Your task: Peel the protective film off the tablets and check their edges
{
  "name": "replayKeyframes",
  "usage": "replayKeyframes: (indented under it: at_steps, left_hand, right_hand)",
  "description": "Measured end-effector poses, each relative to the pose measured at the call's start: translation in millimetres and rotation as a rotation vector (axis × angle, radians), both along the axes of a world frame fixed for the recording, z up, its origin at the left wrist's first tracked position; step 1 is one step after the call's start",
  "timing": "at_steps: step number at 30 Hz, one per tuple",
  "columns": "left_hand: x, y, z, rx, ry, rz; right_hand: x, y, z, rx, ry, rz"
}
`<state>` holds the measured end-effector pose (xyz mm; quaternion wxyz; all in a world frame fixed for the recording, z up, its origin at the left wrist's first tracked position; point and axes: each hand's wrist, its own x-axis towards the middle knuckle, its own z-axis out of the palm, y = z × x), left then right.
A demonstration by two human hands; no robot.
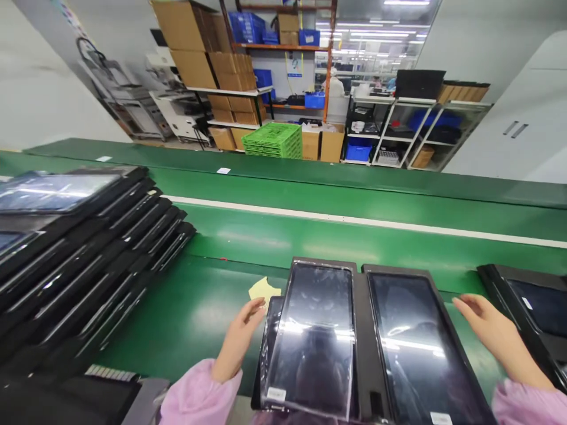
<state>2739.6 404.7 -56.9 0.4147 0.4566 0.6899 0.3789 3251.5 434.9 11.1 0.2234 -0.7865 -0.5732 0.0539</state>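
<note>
Two dark glossy screens lie side by side in black trays before me: the left screen (312,336) under clear film with a white label, and the right screen (419,342) with a label at its lower edge. Another dark panel shows partly beneath the left one. My left hand (243,333) is beside the left screen's upper left side, near a yellow paper piece (263,289); its fingers are slightly bent and apart, holding nothing visible. To the right of the right screen, my right hand (491,330) hovers with fingers curved and thumb apart, holding nothing visible.
A tall stack of black trays with screens (88,254) fills the left side. More black trays (535,307) lie at the right edge. Beyond the green bench (310,230) stand green crates (274,140), cardboard boxes (186,26) and shelves; a person in white (335,85) is far behind.
</note>
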Motion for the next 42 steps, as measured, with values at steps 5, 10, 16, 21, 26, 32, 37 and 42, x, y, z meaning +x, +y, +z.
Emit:
replayKeyframes:
  at_steps: [5,10,16,21,26,32,37,42]
  left_hand:
    - [27.7,-9.8,14.2,0.159,-0.236,-0.186]
    - [39.0,-12.9,4.2,0.08,-0.408,-0.327]
    - [36.2,-15.2,0.0,0.075,-0.501,-0.295]
    - [37.6,-18.5,-7.4,0.092,-0.475,-0.258]
    - [39.0,-22.3,-11.8,0.144,-0.435,-0.128]
    - [31.6,-22.5,-9.8,0.231,-0.397,-0.246]
    - [29.9,-14.3,-2.9,0.215,-0.543,-0.221]
    - [42.5,32.5,13.5,0.186,-0.389,-0.136]
  right_hand:
    - [-123.0,20.0,49.4,-0.003,-0.009,0.415]
    - [-203.2,57.6,29.6,-0.036,-0.116,0.613]
    - [-213.7,74.3,13.5,-0.04,-0.207,0.637]
    - [-224.7,67.4,18.1,0.012,-0.266,0.636]
    - [-255.4,-10.4,31.8,-0.011,-0.166,1.274]
    - [-234.7,-75.4,53.6,0.057,0.415,1.412]
    - [-202.8,-76.0,26.2,0.137,0.107,1.107]
    - [-213.9,-86.6,4.3,0.125,-0.026,1.345]
